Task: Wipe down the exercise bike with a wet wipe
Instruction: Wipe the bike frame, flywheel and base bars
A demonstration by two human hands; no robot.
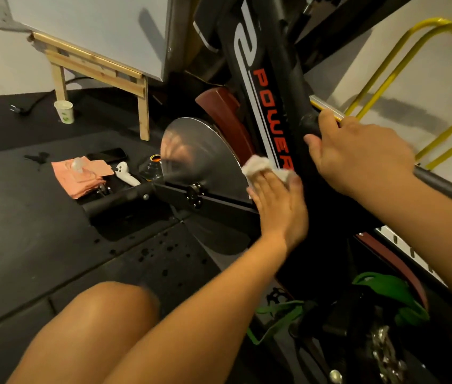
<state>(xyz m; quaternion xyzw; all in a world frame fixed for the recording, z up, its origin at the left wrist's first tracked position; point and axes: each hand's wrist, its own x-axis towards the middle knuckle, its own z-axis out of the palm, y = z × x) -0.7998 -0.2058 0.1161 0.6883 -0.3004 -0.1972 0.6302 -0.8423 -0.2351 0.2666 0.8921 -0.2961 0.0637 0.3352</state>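
Bare knee (103,314), left hand (277,202) flat, fingers straight, pressing white wet wipe (258,164) onto black exercise bike (280,79) frame (beside the red lettering), right hand (358,156) curled round a frame tube, steel flywheel (197,153), pink cloth (80,176), paper cup (64,111) on floor.

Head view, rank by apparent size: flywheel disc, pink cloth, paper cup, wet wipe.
1. flywheel disc
2. pink cloth
3. wet wipe and paper cup: look alike; wipe partly under the left hand, cup farther away, so unranked.

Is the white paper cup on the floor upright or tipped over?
Upright: the white paper cup stands on its base, rim facing up.
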